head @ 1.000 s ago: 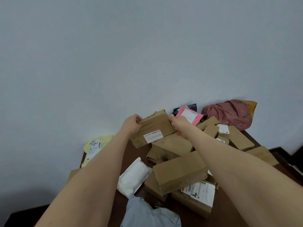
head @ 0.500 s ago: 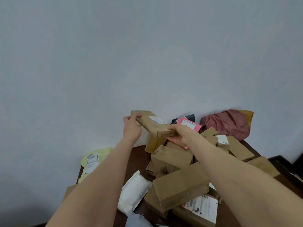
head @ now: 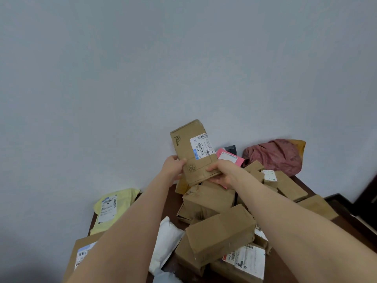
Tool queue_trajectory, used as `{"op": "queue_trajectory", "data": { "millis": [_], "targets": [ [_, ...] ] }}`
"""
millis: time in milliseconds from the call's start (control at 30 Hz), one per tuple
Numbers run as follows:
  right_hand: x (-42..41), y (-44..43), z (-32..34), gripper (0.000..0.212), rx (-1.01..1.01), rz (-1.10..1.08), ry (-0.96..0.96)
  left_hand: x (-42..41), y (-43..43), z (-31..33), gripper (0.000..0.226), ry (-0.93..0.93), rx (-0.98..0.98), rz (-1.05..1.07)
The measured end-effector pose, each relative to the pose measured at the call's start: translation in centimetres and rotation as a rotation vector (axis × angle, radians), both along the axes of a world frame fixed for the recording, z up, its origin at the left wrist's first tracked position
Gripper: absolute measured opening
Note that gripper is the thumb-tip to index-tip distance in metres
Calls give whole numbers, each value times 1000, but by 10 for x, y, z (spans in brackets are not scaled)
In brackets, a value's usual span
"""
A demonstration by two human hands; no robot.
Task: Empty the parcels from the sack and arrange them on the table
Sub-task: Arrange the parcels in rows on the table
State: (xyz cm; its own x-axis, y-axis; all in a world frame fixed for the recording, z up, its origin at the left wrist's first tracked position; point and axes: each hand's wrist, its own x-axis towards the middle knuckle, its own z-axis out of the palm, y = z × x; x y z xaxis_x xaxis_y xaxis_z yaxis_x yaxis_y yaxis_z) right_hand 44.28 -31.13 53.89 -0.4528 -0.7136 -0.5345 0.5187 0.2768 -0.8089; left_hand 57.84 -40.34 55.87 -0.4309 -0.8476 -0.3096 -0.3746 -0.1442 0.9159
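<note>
Both hands [head: 173,167] [head: 221,173] around upright box [head: 193,152], pink parcel [head: 229,158] half-hidden behind.

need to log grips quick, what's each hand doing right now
Left hand: closed on the lower left edge of the brown box.
Right hand: closed on the same box's lower right corner.
</note>
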Motion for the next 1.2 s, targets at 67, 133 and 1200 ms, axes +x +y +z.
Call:
{"op": "queue_trajectory", "data": {
  "millis": [67, 133, 1200],
  "targets": [
    [0, 5, 1, 32, 58, 31, 31, 1, -2, -2, 46, 10, -14, 21],
    [1, 11, 3, 23, 119, 79, 55, 2, -2, -3, 43, 26, -4, 21],
    [-11, 14, 1, 10, -201, -300, -89, 7, -16, -8, 69, -170, -135, 71]
  ]
}}
